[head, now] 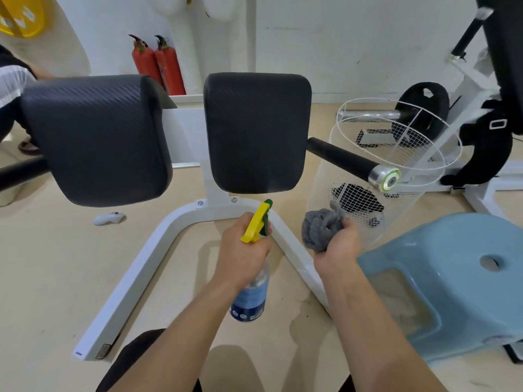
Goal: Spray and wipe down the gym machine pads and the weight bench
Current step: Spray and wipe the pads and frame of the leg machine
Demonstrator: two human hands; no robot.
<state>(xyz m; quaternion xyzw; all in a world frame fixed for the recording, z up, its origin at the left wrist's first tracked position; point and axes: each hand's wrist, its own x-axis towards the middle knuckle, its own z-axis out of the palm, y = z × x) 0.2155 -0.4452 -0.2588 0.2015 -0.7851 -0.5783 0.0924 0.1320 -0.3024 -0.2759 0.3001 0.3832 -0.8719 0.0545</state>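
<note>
Two black textured pads stand on a white machine frame (158,239): the left pad (93,137) and the right pad (256,131). My left hand (240,250) grips a spray bottle (250,298) with a yellow and green trigger head, its nozzle aimed up at the lower edge of the right pad. A faint mist hangs just under that pad. My right hand (336,244) holds a bunched grey cloth (319,224), just right of the bottle and below the pad.
A black handle bar (342,159) juts right from the right pad over a white wire basket (396,154). A light blue plastic stool (452,278) stands at the right. A white controller (109,218) lies on the floor. Two red fire extinguishers (158,66) lean at the wall.
</note>
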